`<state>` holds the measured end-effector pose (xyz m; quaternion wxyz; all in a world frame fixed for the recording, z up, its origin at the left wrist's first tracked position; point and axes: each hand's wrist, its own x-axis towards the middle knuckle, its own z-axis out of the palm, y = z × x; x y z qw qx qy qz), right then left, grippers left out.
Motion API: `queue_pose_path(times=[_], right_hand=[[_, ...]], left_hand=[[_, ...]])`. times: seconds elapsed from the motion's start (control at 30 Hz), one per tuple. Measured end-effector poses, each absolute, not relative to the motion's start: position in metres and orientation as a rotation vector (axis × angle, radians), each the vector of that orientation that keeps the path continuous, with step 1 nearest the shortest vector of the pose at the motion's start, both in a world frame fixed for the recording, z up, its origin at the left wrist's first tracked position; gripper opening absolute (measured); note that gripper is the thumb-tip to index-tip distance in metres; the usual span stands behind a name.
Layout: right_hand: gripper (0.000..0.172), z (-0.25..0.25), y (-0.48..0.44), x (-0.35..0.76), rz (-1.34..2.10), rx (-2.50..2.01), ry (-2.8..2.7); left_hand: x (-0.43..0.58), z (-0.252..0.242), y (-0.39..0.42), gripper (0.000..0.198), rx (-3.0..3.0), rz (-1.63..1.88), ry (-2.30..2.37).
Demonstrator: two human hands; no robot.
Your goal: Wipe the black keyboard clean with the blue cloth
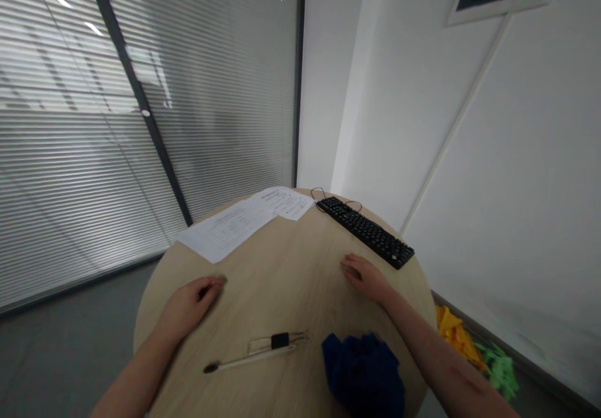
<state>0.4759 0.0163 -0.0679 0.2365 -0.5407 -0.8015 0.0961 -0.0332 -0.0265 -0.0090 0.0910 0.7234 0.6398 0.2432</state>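
Observation:
My left hand (190, 305) rests on the round table near its left side, with loosely bent fingers and a gap between thumb and forefinger. Nothing shows in it. Across the table, my right hand (365, 275) lies palm down, its fingers partly stretched out and its grasp without any object. The black keyboard (364, 227) is just beyond that hand, apart from it. Between my forearms lie a slim white stick with a dark tip (253, 359) and a thin pale looped item with a black block (280, 341). A crumpled dark blue cloth (361, 374) sits by my right forearm.
Printed paper sheets (230, 227) overlap on the far left of the wooden table (282, 268). A cable (319, 190) curls behind the keyboard. Orange cloth (457, 333) and green material (500, 368) lie low at the right, beside the wall. Blinds (235, 92) cover the glass partition.

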Motion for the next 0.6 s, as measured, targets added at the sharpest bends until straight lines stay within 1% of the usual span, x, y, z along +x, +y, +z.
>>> queue_pose_path(times=[0.17,0.37,0.6], right_hand=[[0.044,-0.066,0.014,0.479,0.227,-1.489,-2.245],[0.045,-0.065,0.01,0.483,0.149,-1.508,-2.271],[0.049,-0.064,0.009,0.488,0.136,-1.527,-2.297]], left_hand=[[-0.031,-0.01,-0.029,0.049,2.205,0.699,1.891],[-0.022,-0.009,-0.036,0.043,2.519,0.647,1.84],[-0.017,-0.006,-0.039,0.042,2.545,0.612,1.824]])
